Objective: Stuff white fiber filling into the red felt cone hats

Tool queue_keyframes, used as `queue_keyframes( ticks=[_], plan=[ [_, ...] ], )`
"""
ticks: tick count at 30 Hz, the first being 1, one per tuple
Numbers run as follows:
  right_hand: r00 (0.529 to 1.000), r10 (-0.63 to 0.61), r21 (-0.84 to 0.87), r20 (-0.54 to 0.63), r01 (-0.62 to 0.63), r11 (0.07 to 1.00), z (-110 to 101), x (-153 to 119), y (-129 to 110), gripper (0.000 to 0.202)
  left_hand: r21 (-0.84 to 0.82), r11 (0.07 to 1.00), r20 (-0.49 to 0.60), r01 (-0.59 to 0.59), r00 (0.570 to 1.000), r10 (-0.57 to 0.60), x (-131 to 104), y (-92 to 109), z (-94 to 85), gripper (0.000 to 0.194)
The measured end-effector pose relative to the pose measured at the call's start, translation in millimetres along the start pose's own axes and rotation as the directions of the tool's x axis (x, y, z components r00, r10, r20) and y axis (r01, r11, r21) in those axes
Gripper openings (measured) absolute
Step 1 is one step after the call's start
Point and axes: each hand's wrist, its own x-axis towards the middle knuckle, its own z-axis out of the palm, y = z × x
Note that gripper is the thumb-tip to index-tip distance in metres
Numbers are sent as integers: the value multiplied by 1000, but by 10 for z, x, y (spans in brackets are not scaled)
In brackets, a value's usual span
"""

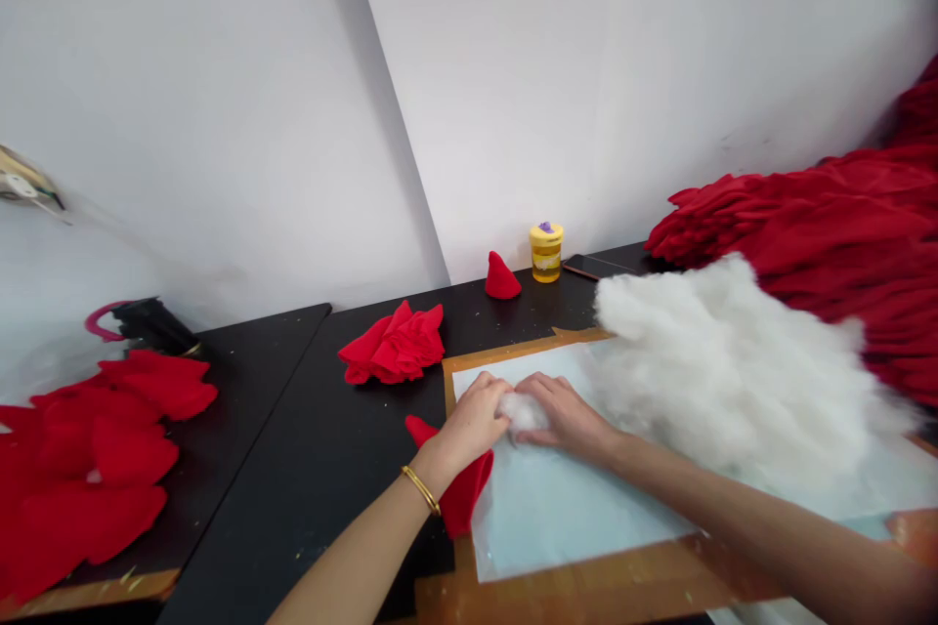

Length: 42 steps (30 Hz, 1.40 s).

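Between my two hands is a small tuft of white stuffing (524, 413), over a pale blue sheet taped to the table. My left hand (480, 415) closes on the tuft from the left, its fingertips partly hidden. From the right my right hand (561, 415) curls its fingers around the same tuft. Under my left wrist lies a red fabric piece (467, 493), partly covered by the arm. A large heap of fluffy white stuffing (725, 371) spreads over the right side of the pale sheet (564, 518).
Red fabric pieces (396, 344) lie bunched behind my left hand. A red cone (502, 275), a yellow-lidded jar (546, 254) and a phone (593, 266) stand or lie along the wall. Red fabric piles (821, 215) rise at right; more red pieces (95, 459) lie at left.
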Motion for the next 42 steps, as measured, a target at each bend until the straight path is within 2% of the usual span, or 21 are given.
queue_keyframes(
  ticks=[2,4,7,9,11,13,16,19,23,26,29,33,36,39,41,42],
  plan=[
    [1000,8,14,4,-8,1000,2,8,-36,54,4,1000,-12,7,1000,-7,-14,31,10,46],
    [1000,5,4,14,-5,1000,-76,-13,-49,74,7,1000,-12,15,1000,-15,-63,57,-38,52],
    [1000,-19,-41,18,20,999,-323,-147,-17,108,0,1000,5,23,1000,-23,-170,46,-205,66],
    [1000,-25,-60,-4,25,998,-481,-286,37,118,-11,999,16,39,999,-39,-221,4,-332,76],
    [1000,1,-51,-23,-2,999,-538,-410,110,122,-24,998,21,62,998,-61,-229,-47,-424,81],
    [998,53,-12,-21,-53,999,-462,-466,193,125,-39,996,17,81,997,-80,-195,-89,-459,79],
    [997,81,57,-6,-80,995,-206,-384,302,133,-59,994,4,88,996,-88,-108,-109,-412,64],
    [998,60,92,-11,-59,994,6,-184,346,139,-68,995,-3,67,998,-68,-36,-74,-294,47],
    [1000,1,107,-17,1,994,129,1,244,143,-68,997,-23,37,999,-39,18,0,-90,29],
    [998,-60,84,-30,62,995,173,40,105,132,-67,998,-38,3,999,-6,47,30,38,31],
    [995,-98,47,-26,100,994,180,82,7,102,-69,997,-38,-45,998,43,41,45,72,36],
    [995,-98,6,9,98,995,164,182,-68,66,-51,995,-15,-85,996,85,-79,95,-35,23],
    [996,-78,8,40,78,997,174,253,-127,32,-40,996,-29,-82,996,81,-278,157,-173,23],
    [997,-42,57,57,39,998,147,304,-164,12,-32,999,-146,-25,989,20,-587,221,-275,31],
    [999,3,117,40,-7,993,74,305,-166,13,-10,999,-286,40,957,-41,-838,267,-256,31],
    [999,33,154,25,-36,987,22,290,-163,15,14,997,-374,75,925,-65,-962,293,-207,28]
  ],
)
